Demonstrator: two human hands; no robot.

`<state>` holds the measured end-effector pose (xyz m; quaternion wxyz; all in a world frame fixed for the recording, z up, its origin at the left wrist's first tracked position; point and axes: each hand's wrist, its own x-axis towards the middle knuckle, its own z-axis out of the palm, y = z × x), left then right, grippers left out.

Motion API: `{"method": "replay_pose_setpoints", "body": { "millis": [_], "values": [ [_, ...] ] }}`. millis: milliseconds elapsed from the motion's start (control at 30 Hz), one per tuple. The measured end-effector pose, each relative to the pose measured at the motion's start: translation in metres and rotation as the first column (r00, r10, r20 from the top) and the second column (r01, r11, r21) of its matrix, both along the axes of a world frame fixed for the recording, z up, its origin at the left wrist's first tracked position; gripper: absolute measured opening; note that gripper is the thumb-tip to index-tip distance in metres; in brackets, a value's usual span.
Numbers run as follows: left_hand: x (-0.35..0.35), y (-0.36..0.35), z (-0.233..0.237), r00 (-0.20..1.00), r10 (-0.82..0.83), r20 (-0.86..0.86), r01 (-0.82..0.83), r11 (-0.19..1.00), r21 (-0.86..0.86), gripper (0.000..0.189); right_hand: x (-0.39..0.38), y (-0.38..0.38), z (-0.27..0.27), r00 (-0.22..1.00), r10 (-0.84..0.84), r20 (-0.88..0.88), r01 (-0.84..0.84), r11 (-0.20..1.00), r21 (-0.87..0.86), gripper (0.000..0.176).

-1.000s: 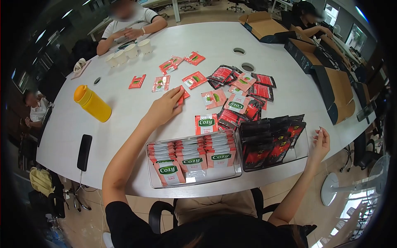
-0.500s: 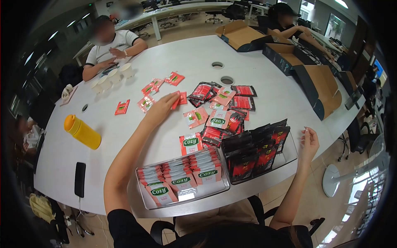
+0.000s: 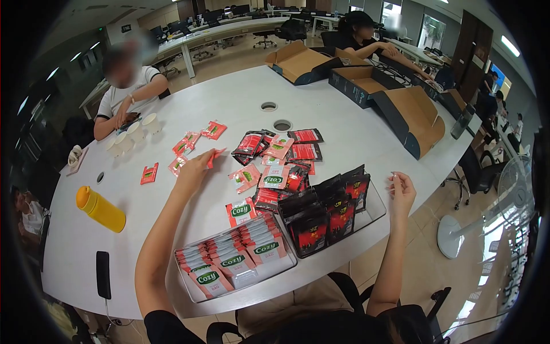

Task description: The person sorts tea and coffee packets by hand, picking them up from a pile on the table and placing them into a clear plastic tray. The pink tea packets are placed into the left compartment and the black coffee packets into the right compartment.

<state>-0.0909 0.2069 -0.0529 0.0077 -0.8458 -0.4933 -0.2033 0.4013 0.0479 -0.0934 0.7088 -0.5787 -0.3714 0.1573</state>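
L hand [image 3: 195,168] tipped pkt [image 3: 215,156] up, inside tbl edge [image 3: 252,297].

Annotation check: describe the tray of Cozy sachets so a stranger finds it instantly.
Find the near edge of the white table. There, left of a second clear tray, sits the Cozy tray. It holds three rows of pink sachets; its neighbour holds black packets.

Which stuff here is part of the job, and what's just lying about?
Likely part of the job:
- pink sachets, loose and boxed, one in the left hand
- black packets, loose and boxed
- two clear boxes

Likely just lying about:
- yellow bottle
- phone
- paper cups
- open cardboard boxes
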Motion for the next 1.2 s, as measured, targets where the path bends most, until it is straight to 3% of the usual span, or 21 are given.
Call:
{"method": "replay_pose_setpoints", "body": {
  "millis": [67, 100, 200, 233, 333, 400, 433, 533, 600, 667, 767, 800, 867, 967, 1067, 1133, 1167, 1200],
  "values": [
    [-0.013, -0.012, 0.002, 0.987, -0.034, 0.156, 0.020, 0.996, 0.093, 0.056, 0.001, -0.001, -0.001, 1.000, -0.004, 0.007, 0.004, 1.000, 0.013, 0.016],
    [-0.018, -0.018, 0.005, 0.976, -0.074, 0.202, 0.022, 0.968, 0.250, 0.054, 0.003, -0.001, -0.002, 1.000, -0.005, 0.016, 0.005, 1.000, 0.023, 0.017],
    [-0.035, -0.069, 0.022, 0.831, 0.155, 0.535, -0.204, 0.978, 0.033, 0.045, 0.009, 0.000, -0.008, 0.999, -0.026, 0.044, 0.022, 0.997, 0.080, 0.016],
    [-0.041, -0.081, 0.017, 0.563, 0.064, 0.824, -0.141, 0.990, 0.019, 0.034, 0.009, 0.001, -0.010, 0.998, -0.027, 0.051, 0.022, 0.995, 0.101, 0.016],
    [-0.037, -0.165, 0.055, 0.209, 0.186, 0.960, -0.109, 0.980, -0.166, 0.019, -0.008, -0.008, 0.006, 0.974, -0.191, 0.122, 0.158, 0.958, 0.241, 0.018],
    [-0.037, -0.213, 0.056, 0.053, 0.153, 0.987, -0.157, 0.977, -0.143, 0.022, -0.024, -0.023, 0.019, 0.920, -0.342, 0.191, 0.256, 0.893, 0.369, 0.021],
    [-0.032, -0.238, 0.059, 0.022, 0.155, 0.988, -0.180, 0.972, -0.148, 0.026, -0.034, -0.030, 0.027, 0.876, -0.423, 0.231, 0.297, 0.851, 0.434, 0.023],
    [-0.014, -0.293, 0.039, -0.018, 0.110, 0.994, -0.229, 0.967, -0.112, 0.037, -0.091, -0.054, 0.042, 0.895, -0.348, 0.281, 0.123, 0.796, 0.593, 0.026],
    [0.008, -0.312, 0.027, 0.026, 0.037, 0.999, -0.330, 0.944, -0.026, 0.035, -0.145, -0.074, 0.050, 0.907, -0.047, 0.418, -0.245, 0.748, 0.616, 0.032],
    [0.020, -0.331, 0.018, 0.222, 0.086, 0.971, -0.314, 0.949, -0.012, 0.035, -0.200, -0.092, 0.068, 0.722, 0.288, 0.629, -0.631, 0.647, 0.428, 0.037],
    [0.040, -0.332, 0.035, 0.457, 0.037, 0.889, -0.081, 0.997, 0.001, 0.033, -0.256, -0.107, 0.094, 0.552, 0.655, 0.515, -0.810, 0.568, 0.147, 0.038],
    [0.042, -0.336, 0.038, 0.517, 0.104, 0.849, -0.031, 0.994, -0.103, 0.039, -0.260, -0.108, 0.097, 0.473, 0.737, 0.482, -0.860, 0.504, 0.073, 0.041],
    [0.049, -0.336, 0.036, 0.520, 0.050, 0.853, 0.020, 0.997, -0.070, 0.040, -0.261, -0.105, 0.082, 0.436, 0.794, 0.424, -0.891, 0.446, 0.081, 0.037],
    [0.048, -0.334, 0.027, 0.396, -0.011, 0.918, -0.004, 1.000, 0.014, 0.036, -0.265, -0.106, 0.079, 0.472, 0.818, 0.329, -0.880, 0.457, 0.127, 0.029],
    [0.038, -0.337, 0.006, 0.369, 0.037, 0.929, -0.212, 0.976, 0.045, 0.028, -0.265, -0.107, 0.072, 0.564, 0.816, 0.130, -0.824, 0.545, 0.154, 0.023],
    [0.028, -0.324, -0.028, 0.096, -0.053, 0.994, -0.522, 0.848, 0.095, 0.026, -0.259, -0.095, 0.075, 0.633, 0.750, 0.190, -0.774, 0.621, 0.125, 0.023],
    [0.031, -0.321, -0.006, -0.082, -0.047, 0.996, -0.465, 0.885, 0.004, 0.028, -0.254, -0.089, 0.080, 0.646, 0.746, 0.164, -0.761, 0.645, 0.064, 0.025],
    [0.026, -0.312, -0.003, -0.159, -0.084, 0.984, -0.543, 0.839, -0.016, 0.028, -0.251, -0.084, 0.085, 0.659, 0.739, 0.140, -0.746, 0.666, 0.002, 0.026]
  ]
}}
